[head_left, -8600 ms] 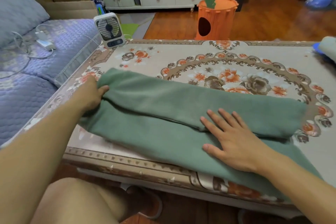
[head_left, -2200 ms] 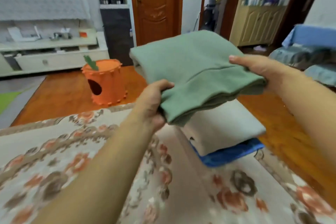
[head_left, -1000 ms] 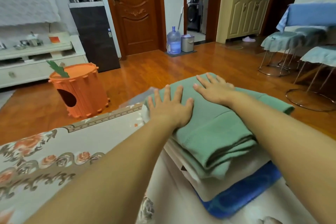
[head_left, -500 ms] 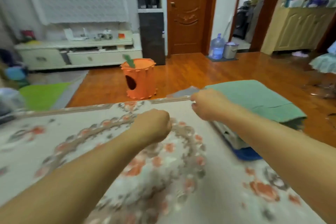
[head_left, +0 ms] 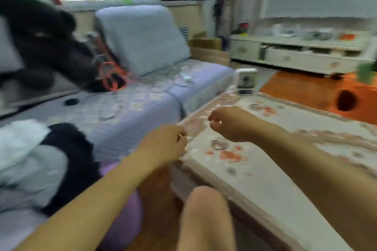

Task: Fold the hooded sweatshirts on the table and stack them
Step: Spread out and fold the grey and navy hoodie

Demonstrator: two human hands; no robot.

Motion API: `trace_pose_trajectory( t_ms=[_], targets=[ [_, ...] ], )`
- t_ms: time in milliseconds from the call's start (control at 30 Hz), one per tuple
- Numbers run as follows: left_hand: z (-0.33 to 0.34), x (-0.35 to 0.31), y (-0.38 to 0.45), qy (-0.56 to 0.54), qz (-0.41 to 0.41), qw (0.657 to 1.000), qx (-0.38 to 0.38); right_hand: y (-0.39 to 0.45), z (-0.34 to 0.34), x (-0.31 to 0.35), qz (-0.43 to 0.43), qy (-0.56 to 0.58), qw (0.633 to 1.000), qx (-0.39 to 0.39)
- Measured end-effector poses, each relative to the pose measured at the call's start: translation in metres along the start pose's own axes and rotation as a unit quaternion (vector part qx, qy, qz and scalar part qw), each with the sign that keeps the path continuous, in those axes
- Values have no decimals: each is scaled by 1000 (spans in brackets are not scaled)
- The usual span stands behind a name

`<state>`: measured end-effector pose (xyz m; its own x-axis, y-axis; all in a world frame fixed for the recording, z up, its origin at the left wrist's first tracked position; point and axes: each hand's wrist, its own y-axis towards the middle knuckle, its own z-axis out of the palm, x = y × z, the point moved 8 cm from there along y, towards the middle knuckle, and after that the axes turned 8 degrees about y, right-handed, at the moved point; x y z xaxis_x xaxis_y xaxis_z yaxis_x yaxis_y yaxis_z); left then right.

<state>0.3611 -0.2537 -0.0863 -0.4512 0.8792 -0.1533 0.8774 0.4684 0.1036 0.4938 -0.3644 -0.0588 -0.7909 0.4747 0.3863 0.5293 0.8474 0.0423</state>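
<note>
The view is blurred and points left at the sofa; the folded stack is out of frame. A heap of black and white-grey garments (head_left: 47, 161) lies on the sofa seat at the left, and another black garment (head_left: 40, 47) is draped further back. My left hand (head_left: 163, 144) hovers over the gap between sofa and table, fingers loosely curled, holding nothing. My right hand (head_left: 228, 124) hangs above the table's left corner, also loosely curled and holding nothing. The floral-covered table (head_left: 265, 169) carries no garment in the part I see.
A small white fan (head_left: 245, 81) stands at the table's far left corner. The purple quilted sofa (head_left: 132, 108) has cables and a grey cushion (head_left: 140, 36). An orange stool (head_left: 346, 98) sits on the wooden floor. My bare knee (head_left: 206, 210) is at the table's near edge.
The green sweatshirt was folded, lifted and pressed down on the stack at the table's right end. Both hands let go, and my view has swung left to the sofa.
</note>
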Motion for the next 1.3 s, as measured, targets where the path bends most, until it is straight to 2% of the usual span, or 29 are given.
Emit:
trace_pose_trajectory(
  t_ms=[67,167,300,400,567,633,733,767,833,900,967,1067,1300],
  targets=[
    [15,85,-32,-18,-79,997,14,38,49,64,-46,9,998,34],
    [48,177,-84,-41,-172,984,19,69,124,140,-97,37,991,81],
    [104,262,-141,-80,-254,963,45,89,237,213,-134,50,975,170],
    [123,317,-167,-109,-311,944,28,97,297,254,-149,23,960,234],
    [109,409,-182,-131,-391,903,-122,114,307,300,-176,0,956,236],
    [99,446,-184,-109,-425,884,-159,116,303,309,-185,6,955,232],
    [69,514,-173,-75,-483,841,-230,118,314,318,-204,-18,949,238],
    [60,538,-163,-62,-496,835,-232,121,321,321,-208,-30,948,240],
    [59,581,-141,-25,-505,844,-176,133,336,328,-208,-49,945,249],
    [87,610,-123,-21,-502,859,-99,147,352,341,-209,-58,943,254],
    [120,626,-116,-31,-506,859,-67,160,363,355,-213,-58,941,256],
    [144,651,-115,-40,-520,851,-64,177,384,369,-221,-70,935,270],
    [143,666,-116,-46,-520,849,-88,181,397,367,-218,-80,929,288]
  ],
)
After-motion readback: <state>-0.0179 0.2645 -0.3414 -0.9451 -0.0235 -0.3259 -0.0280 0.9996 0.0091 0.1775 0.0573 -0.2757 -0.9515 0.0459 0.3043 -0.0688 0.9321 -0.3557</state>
